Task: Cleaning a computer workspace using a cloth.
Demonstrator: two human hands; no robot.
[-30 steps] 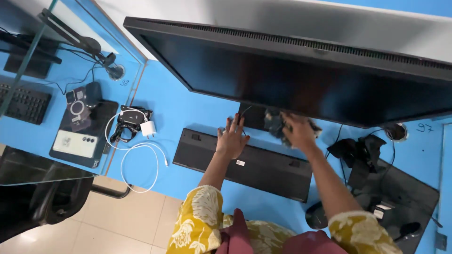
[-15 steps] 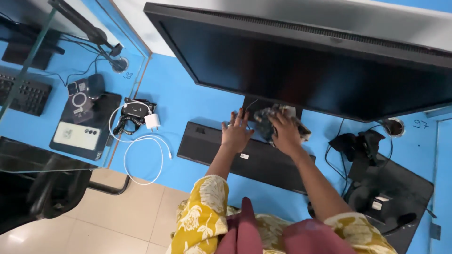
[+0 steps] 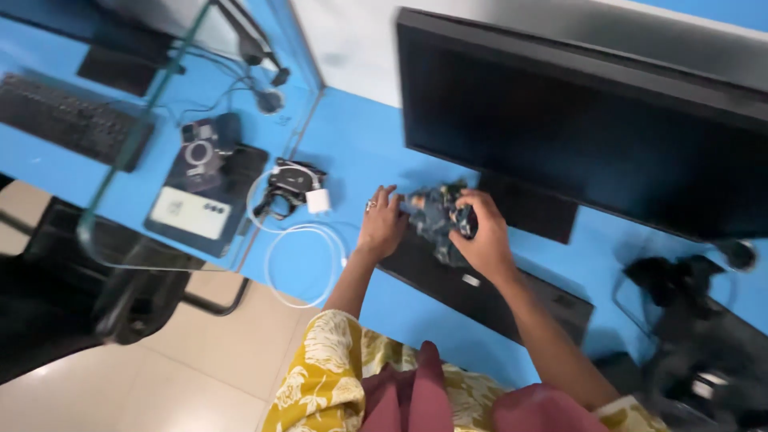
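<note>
while pressed on the black keyboard [image 3: 488, 292], both hands: left hand [image 3: 382, 226] spread flat, right hand [image 3: 480, 237] grip pinching dark crumpled cloth [image 3: 436, 220]

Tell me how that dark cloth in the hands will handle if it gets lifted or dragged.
The cloth is bunched into irregular folds between the left hand and right hand, so it is probably floppy and would droop when lifted. It looks thin, so likely light. Dragged over the keyboard, it would probably crumple and may snag rather than slide flat.
</note>
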